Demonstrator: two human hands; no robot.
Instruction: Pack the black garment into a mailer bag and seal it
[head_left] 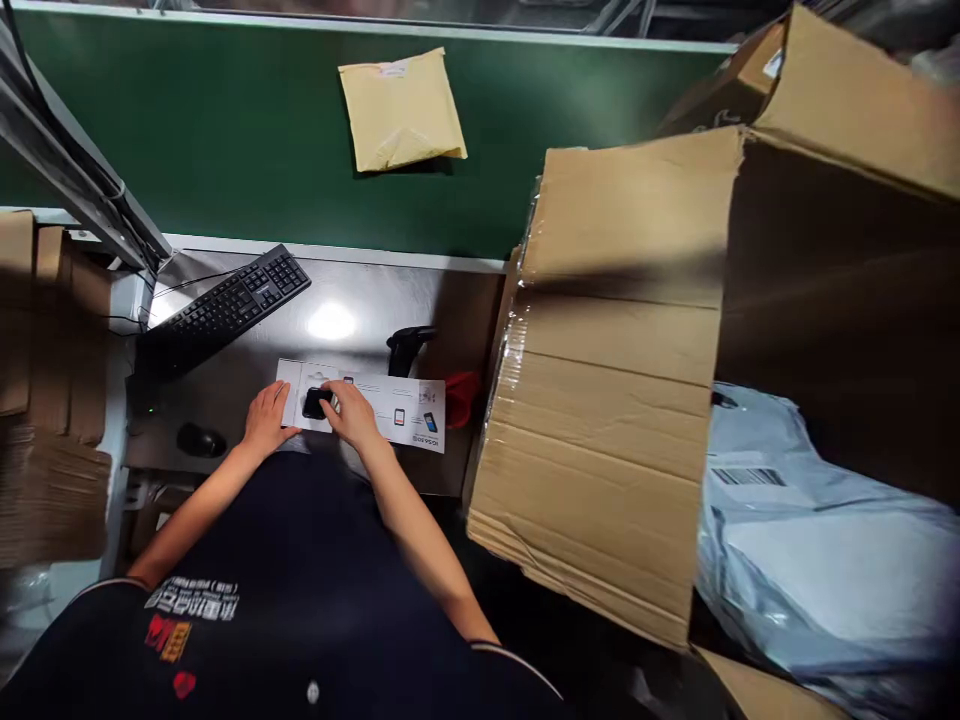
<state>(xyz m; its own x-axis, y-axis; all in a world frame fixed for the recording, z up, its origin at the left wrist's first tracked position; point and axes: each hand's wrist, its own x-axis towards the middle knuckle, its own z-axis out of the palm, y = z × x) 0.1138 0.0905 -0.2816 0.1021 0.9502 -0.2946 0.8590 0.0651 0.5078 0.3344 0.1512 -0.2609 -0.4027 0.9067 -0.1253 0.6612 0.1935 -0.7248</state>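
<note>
A flat white printed box [390, 408] lies on the metal desk [352, 310] just in front of me. My left hand [268, 418] rests on the box's left end with its fingers curled over the edge. My right hand [351, 412] is closed on a small black object [316, 402] that lies on top of the box. What that black object is, I cannot make out.
A black keyboard [225, 308] lies at the desk's left, a black mouse [199, 440] near its front edge. A black handheld scanner [409, 345] and something red [461, 395] sit behind the box. A yellow padded envelope [401, 108] lies on the green conveyor belt [225, 130]. A large open carton [622, 380] at my right holds grey mailer bags [810, 540].
</note>
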